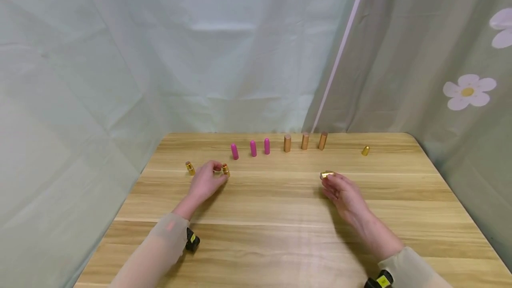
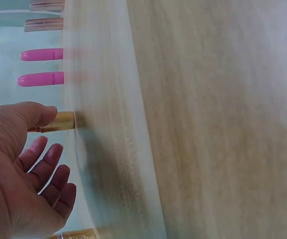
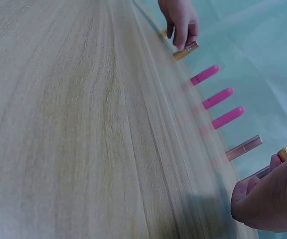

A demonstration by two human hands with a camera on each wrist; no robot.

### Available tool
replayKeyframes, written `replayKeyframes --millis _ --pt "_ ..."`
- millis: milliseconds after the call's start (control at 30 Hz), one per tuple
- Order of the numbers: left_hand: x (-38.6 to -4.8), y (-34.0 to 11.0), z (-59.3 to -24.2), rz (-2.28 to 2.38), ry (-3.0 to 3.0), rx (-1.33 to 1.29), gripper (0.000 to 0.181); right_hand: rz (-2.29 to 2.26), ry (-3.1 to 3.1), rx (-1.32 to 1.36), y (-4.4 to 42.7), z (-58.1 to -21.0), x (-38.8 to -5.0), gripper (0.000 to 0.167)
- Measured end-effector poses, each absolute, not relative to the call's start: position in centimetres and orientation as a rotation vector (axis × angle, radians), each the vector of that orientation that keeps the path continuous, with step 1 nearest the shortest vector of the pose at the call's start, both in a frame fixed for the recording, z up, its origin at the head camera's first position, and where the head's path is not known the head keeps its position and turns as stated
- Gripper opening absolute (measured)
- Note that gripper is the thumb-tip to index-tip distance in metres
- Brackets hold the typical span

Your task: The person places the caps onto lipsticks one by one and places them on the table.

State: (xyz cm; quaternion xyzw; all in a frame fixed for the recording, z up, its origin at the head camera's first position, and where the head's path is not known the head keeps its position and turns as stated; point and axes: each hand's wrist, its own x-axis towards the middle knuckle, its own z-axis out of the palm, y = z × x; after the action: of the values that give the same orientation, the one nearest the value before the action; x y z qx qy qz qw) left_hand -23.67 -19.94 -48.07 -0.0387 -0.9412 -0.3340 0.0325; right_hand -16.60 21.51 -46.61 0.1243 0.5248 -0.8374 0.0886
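Note:
My left hand [image 1: 206, 182] pinches an upright gold lipstick tube [image 1: 226, 170] between thumb and fingers; its base stands on the table in the left wrist view. Another gold lipstick tube [image 1: 190, 168] stands left of that hand. Over the right half of the table, my right hand [image 1: 347, 197] holds a gold lipstick piece [image 1: 327, 175] tilted on its side at the fingertips. The right wrist view shows one end of this gold piece [image 3: 285, 152] above the fingers. Far right stands a small round-topped gold piece [image 1: 366, 150].
Three pink bullet-shaped tubes [image 1: 253, 148] stand in a row behind the hands. To their right, three rose-gold tubes [image 1: 305, 141] stand near the back edge of the wooden table [image 1: 280, 234]. A pale curtain [image 1: 240, 57] hangs behind and along both sides.

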Motion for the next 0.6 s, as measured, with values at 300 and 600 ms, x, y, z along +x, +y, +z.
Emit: replayKeyframes --millis 300,600 --pt "-24.27 -19.75 -48.68 -0.922 -2.949 -0.112 0.039 -2.497 1.559 0.375 21.52 -46.56 -16.51 0.013" --pt "-24.13 -19.62 -49.02 -0.910 -2.918 -0.129 0.032 -2.495 1.556 0.390 21.41 -46.91 -16.46 0.010"
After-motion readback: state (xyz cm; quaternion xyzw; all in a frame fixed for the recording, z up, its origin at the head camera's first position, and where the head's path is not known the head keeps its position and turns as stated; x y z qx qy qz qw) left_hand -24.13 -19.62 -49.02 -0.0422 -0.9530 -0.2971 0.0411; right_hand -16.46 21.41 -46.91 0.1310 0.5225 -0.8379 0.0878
